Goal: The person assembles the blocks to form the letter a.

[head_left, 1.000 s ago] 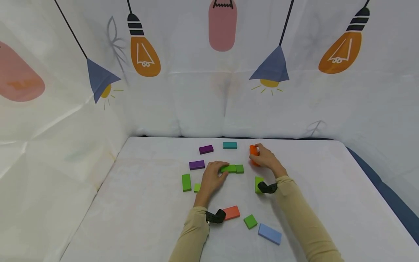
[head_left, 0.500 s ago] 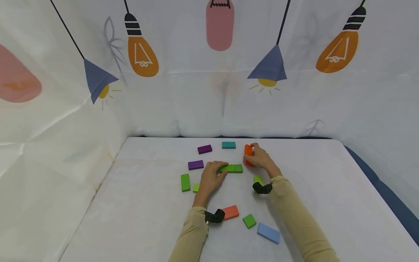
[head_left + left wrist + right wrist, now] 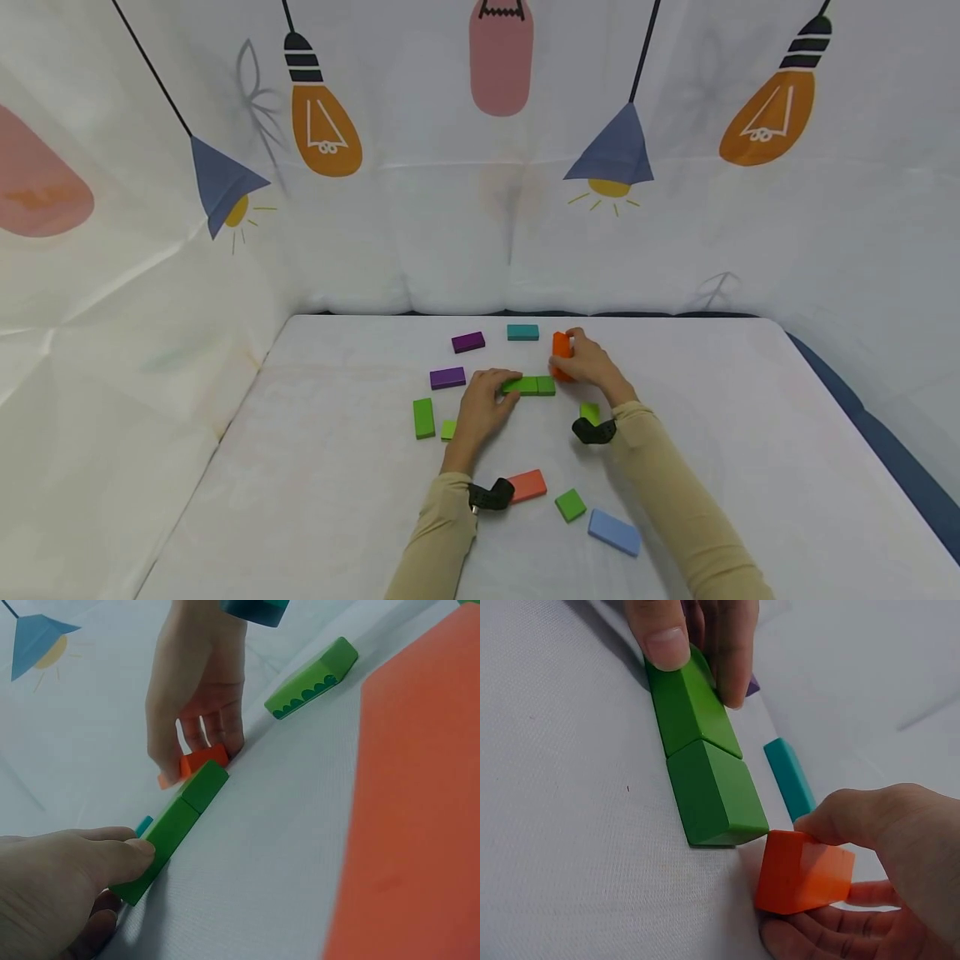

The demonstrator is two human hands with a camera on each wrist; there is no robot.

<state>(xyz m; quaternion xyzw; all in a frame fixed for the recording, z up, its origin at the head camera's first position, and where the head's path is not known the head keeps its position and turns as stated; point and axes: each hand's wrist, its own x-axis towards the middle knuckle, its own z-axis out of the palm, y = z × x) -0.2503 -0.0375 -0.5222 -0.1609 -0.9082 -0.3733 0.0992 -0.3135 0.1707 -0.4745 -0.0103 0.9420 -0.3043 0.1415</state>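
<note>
Pinching the near-left end of the long green block [image 3: 521, 386], the left hand [image 3: 482, 407] rests low on the white table [image 3: 300, 467], thumb and fingers curled round that end, as it was a second ago. Just right of it lies the short green block [image 3: 547, 385], the two end to end. Further right, the right hand [image 3: 592, 364] grips the orange block [image 3: 562, 345] between thumb and curled fingers; since the earlier frames it has carried the block leftward, so its corner now sits just beside the short green block's far end.
</note>
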